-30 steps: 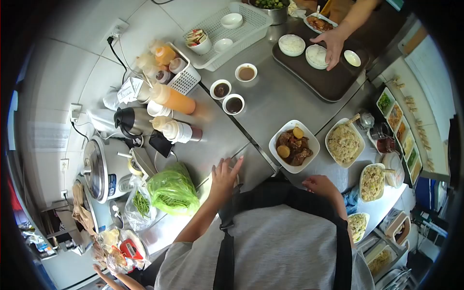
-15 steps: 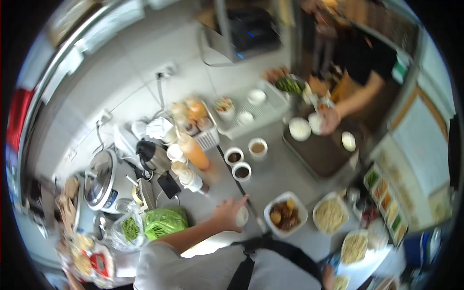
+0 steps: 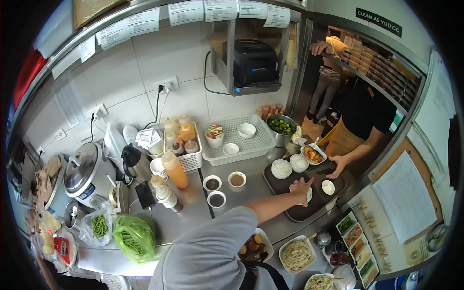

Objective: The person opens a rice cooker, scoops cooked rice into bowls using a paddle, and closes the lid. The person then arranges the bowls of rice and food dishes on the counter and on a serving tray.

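My left hand (image 3: 300, 190) reaches across to the brown tray (image 3: 300, 214) with its fingers round a small white bowl (image 3: 309, 195). The bowl is at the tray's surface, mostly covered by my hand; its contents are hidden. Close by on the tray are two white bowls of rice (image 3: 282, 168), a white dish of orange-brown food pieces (image 3: 313, 154) and another small white bowl (image 3: 328, 187). A co-worker's hand (image 3: 340, 165) is open beside that dish. My right hand is out of view.
Three sauce cups (image 3: 212, 183) and several squeeze bottles (image 3: 175, 170) stand on the steel counter. A white perforated basket (image 3: 263, 149) and a pot of green vegetables (image 3: 281, 126) are behind. Noodle bowls (image 3: 297, 255) and a bowl of brown stew (image 3: 253, 246) stand near my body.
My left hand has moved right from the counter's middle to the tray, carrying the small white bowl. The co-worker's hand has let go of a rice bowl. A dish of orange-brown food now shows.
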`<state>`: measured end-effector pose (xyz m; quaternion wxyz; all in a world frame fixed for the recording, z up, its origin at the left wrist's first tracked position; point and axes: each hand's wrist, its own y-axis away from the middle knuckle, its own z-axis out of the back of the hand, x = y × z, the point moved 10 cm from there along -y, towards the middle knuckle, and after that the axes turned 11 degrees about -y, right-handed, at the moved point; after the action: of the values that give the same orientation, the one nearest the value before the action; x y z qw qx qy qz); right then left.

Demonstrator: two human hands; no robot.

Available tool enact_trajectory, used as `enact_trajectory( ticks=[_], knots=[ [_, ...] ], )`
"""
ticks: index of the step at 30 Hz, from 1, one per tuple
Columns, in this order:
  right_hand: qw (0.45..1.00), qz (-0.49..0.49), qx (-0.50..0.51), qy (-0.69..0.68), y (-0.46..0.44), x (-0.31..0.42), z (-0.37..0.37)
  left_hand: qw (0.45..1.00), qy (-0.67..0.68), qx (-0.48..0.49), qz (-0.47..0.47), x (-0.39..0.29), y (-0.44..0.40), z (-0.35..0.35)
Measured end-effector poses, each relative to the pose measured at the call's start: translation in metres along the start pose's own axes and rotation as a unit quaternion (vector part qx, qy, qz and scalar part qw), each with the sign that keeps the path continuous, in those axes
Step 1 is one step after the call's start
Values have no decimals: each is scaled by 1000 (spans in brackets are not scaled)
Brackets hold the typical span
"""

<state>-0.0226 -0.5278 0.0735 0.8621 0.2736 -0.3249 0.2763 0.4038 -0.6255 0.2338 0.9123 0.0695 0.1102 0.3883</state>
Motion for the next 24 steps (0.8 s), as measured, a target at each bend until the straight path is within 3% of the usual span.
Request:
enact_trajectory(
  ticks=[2,5,9,11,13,15,18,19,20,22,24],
  knots=[
    [1000,-9,3,-11,-2,-5,-3,999,15,35,15,0,-15,-20],
    [1000,-18,8,-23,-1,-14,-5,999,48,10,5,1,-16,-20],
    [999,-24,3,-39,5,-24,-6,986,85,-142,-34,33,56,17],
    [999,-24,0,-46,7,-30,-6,974,180,-128,-58,74,102,0],
    [998,-24,-9,-54,11,-40,-6,978,146,-140,-44,114,166,-20],
    [997,-19,-21,-65,15,-50,-4,981,169,-82,-56,150,215,-70],
    [996,11,-38,-79,12,-85,0,972,232,-39,18,184,274,-118],
    [984,114,-134,15,10,-67,6,970,237,-40,22,188,286,-132],
    [991,19,-58,117,6,-26,8,968,247,-28,24,182,307,-150],
    [996,36,-81,12,6,51,19,919,391,21,45,171,322,-138],
    [982,61,-92,-155,-10,64,9,924,381,-11,22,169,316,-146]
  ],
)
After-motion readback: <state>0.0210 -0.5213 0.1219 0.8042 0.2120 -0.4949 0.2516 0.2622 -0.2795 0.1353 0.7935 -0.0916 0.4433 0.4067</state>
